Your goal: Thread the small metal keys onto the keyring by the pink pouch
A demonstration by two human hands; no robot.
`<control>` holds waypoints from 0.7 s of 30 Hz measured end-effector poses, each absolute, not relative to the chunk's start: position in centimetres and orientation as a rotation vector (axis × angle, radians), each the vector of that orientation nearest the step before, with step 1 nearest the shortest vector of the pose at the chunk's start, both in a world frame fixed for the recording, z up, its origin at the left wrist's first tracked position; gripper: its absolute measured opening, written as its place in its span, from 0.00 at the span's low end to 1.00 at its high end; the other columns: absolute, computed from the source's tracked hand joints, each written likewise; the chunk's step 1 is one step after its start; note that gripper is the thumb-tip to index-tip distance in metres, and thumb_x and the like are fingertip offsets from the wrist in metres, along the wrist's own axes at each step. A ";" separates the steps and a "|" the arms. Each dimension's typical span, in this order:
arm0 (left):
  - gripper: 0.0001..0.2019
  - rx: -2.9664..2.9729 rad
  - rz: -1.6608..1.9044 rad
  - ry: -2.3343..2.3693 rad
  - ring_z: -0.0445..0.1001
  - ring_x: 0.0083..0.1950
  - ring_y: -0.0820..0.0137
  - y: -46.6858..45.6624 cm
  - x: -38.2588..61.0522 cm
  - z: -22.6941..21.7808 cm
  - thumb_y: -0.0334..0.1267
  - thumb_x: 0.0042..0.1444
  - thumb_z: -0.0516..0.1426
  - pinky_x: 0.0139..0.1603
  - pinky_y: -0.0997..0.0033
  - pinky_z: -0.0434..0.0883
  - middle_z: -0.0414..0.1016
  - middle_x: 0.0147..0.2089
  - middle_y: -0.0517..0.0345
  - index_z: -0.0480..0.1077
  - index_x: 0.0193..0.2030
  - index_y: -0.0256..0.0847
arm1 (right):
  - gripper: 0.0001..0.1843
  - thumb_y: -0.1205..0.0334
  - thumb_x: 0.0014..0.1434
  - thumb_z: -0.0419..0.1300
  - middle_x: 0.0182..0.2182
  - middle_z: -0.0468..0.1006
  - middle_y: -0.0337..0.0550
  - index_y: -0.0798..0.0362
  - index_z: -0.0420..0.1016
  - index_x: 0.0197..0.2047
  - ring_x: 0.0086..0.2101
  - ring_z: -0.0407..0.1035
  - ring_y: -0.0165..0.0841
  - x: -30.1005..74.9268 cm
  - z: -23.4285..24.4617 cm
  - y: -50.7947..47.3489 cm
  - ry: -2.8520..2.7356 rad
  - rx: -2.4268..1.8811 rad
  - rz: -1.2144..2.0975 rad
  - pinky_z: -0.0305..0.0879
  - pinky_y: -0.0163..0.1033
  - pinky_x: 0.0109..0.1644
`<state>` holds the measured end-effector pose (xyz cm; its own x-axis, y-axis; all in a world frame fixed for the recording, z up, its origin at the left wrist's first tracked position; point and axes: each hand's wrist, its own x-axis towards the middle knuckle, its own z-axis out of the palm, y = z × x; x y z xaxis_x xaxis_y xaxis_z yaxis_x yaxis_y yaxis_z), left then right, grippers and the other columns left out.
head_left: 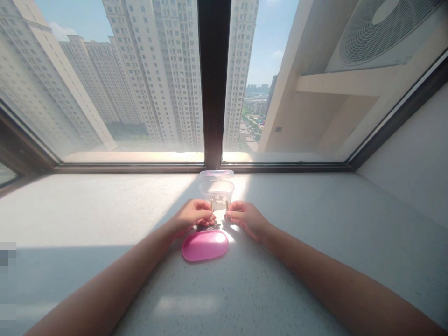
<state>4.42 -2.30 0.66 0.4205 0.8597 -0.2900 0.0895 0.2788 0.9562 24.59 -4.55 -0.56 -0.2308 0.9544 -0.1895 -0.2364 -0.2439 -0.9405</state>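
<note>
Left hand [192, 217] pinches a tan stick [211, 205], right hand [247, 219] another tan stick [227, 205].

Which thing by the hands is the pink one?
It's the oval one lying on the sill, nearest you, just in front of the hands. The tub between the left hand and right hand is see-through, not pink.

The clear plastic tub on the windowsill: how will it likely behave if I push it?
The clear plastic tub looks thin-walled, so it is probably light and flexible. Its smooth sides may be slippery. It seems narrower at the base, so a push near the rim might tip it on the speckled windowsill.
</note>
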 end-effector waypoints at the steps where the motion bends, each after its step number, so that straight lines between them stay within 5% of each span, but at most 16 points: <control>1: 0.10 1.191 0.655 1.008 0.78 0.33 0.69 -2.2 4.3 0.6 0.35 0.45 0.65 0.33 0.74 0.69 0.78 0.29 0.53 0.67 0.28 0.35 | 0.16 0.60 0.38 0.72 0.22 0.73 0.37 0.56 0.69 0.24 0.27 0.70 0.29 24.6 -0.5 -4.5 -1.035 -1.035 1.651 0.65 0.37 0.36; 9: 0.14 1.203 0.649 0.891 0.76 0.29 0.72 -2.0 3.7 0.1 0.38 0.45 0.67 0.33 0.73 0.70 0.77 0.28 0.55 0.66 0.28 0.35 | 0.17 0.57 0.44 0.70 0.25 0.77 0.41 0.55 0.67 0.29 0.26 0.73 0.31 23.5 -0.5 -3.8 -1.115 -1.078 1.699 0.65 0.33 0.29; 21: 0.14 1.212 0.578 0.841 0.76 0.29 0.72 -1.5 3.4 0.4 0.40 0.47 0.67 0.29 0.77 0.68 0.77 0.30 0.52 0.68 0.30 0.34 | 0.19 0.61 0.42 0.74 0.31 0.80 0.43 0.56 0.70 0.33 0.32 0.75 0.31 24.2 -1.0 -3.1 -1.168 -0.862 1.854 0.69 0.37 0.40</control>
